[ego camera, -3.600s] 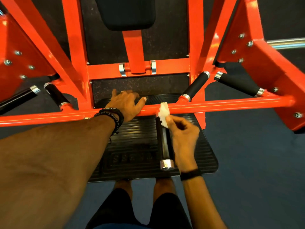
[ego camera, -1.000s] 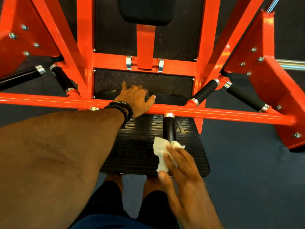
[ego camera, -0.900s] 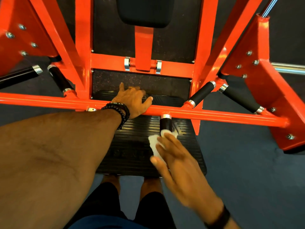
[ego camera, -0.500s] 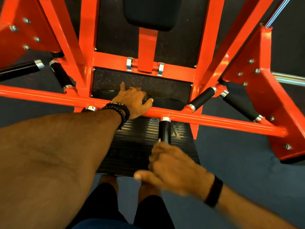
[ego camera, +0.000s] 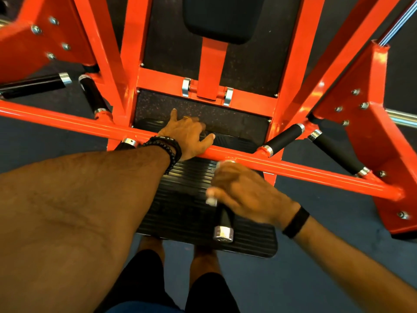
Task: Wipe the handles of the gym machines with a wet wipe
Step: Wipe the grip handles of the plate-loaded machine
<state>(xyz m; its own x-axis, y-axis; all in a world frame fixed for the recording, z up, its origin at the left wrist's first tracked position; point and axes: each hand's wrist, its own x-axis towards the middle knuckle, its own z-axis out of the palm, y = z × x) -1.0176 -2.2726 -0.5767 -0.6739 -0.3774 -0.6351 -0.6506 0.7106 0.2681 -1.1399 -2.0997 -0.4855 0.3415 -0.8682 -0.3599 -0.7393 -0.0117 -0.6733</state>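
A black handle (ego camera: 223, 219) with a chrome end cap sticks toward me from the red crossbar (ego camera: 304, 171) of the machine. My right hand (ego camera: 243, 192) is wrapped round the upper part of that handle, near the bar. A small bit of the white wet wipe (ego camera: 211, 201) shows under its thumb; the rest is hidden inside the hand. My left hand (ego camera: 188, 135) grips the red crossbar just left of the handle, with beaded bracelets on the wrist.
Other black handles stick out from the bar: two at right (ego camera: 283, 138) (ego camera: 337, 152), two at left (ego camera: 93, 96) (ego camera: 33, 84). A ribbed black footplate (ego camera: 187, 199) lies below, a black pad (ego camera: 222, 18) at the top. My legs stand on blue-grey floor.
My right hand turned over, closed round the handle with the wipe inside, and slid up from its chrome end toward the red bar. My left hand stayed on the bar.
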